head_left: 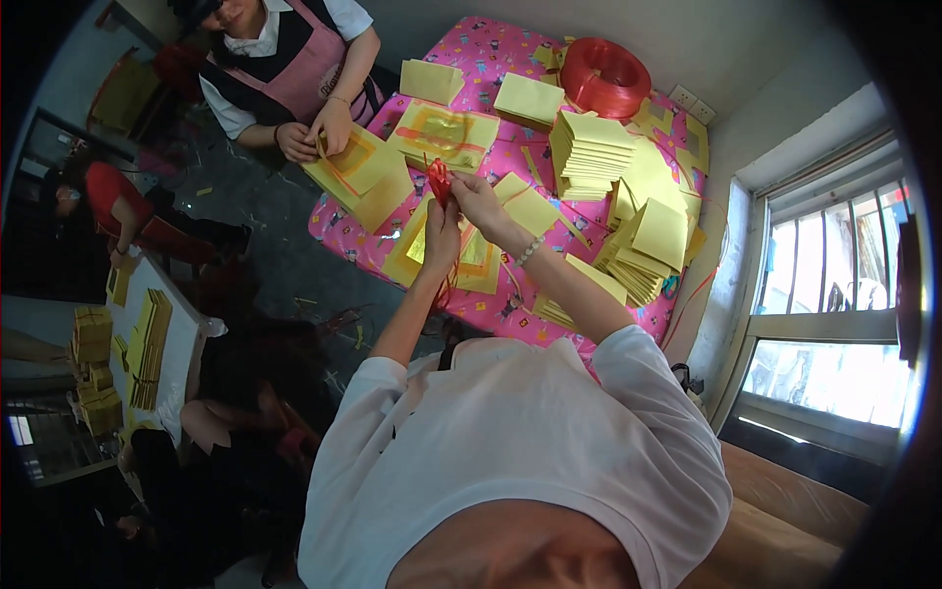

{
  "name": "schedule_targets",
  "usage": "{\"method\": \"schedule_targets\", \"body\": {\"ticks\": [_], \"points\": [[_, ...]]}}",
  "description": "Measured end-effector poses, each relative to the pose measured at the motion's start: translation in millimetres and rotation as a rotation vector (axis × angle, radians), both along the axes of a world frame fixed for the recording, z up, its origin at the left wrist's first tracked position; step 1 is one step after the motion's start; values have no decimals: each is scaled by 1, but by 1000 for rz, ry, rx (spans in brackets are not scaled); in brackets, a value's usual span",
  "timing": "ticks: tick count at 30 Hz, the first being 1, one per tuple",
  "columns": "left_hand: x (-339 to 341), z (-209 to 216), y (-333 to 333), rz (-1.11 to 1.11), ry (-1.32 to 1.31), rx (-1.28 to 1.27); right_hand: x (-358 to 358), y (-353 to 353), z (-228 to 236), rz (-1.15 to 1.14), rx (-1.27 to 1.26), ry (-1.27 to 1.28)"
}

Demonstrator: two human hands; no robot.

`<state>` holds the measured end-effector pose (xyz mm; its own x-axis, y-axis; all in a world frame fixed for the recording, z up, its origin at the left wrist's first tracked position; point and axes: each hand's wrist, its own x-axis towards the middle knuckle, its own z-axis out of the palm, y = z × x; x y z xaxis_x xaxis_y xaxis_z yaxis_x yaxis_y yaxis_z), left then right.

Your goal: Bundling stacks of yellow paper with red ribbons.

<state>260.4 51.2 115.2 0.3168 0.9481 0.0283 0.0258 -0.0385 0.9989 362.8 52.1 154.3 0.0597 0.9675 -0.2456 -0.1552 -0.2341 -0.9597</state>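
Both of my hands meet over the near part of a table with a pink patterned cloth [348,240]. A bundle of red plastic strands [439,180] sticks up between them. My left hand [443,238] is closed round its lower part, and some strands trail down beside the wrist. My right hand [478,203], with a beaded bracelet at the wrist, pinches the bundle higher up. Beneath my hands lie yellow paper sheets [483,280] with a shiny gold patch. To the right, folded yellow paper [653,240] leans in fanned piles next to an upright stack [589,157].
A large red coil of plastic strapping [604,79] sits at the table's far end. Across the left corner, a co-worker in a pink apron [299,64] handles yellow sheets [363,182]. A barred window [834,304] is on the right. Further left, other people sit around a white table [182,339].
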Motion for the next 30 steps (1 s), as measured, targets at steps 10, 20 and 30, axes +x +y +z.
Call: {"method": "schedule_targets", "body": {"ticks": [10,20,30], "points": [[-30,74,3,350,-261,144,-27,-4,-28,255,339,-3],[-236,85,15,409,-1184,-206,-66,-16,-37,1098,215,-62],[-429,-85,-89,1138,-1102,-759,-53,2,-53,1555,-143,-283]]}}
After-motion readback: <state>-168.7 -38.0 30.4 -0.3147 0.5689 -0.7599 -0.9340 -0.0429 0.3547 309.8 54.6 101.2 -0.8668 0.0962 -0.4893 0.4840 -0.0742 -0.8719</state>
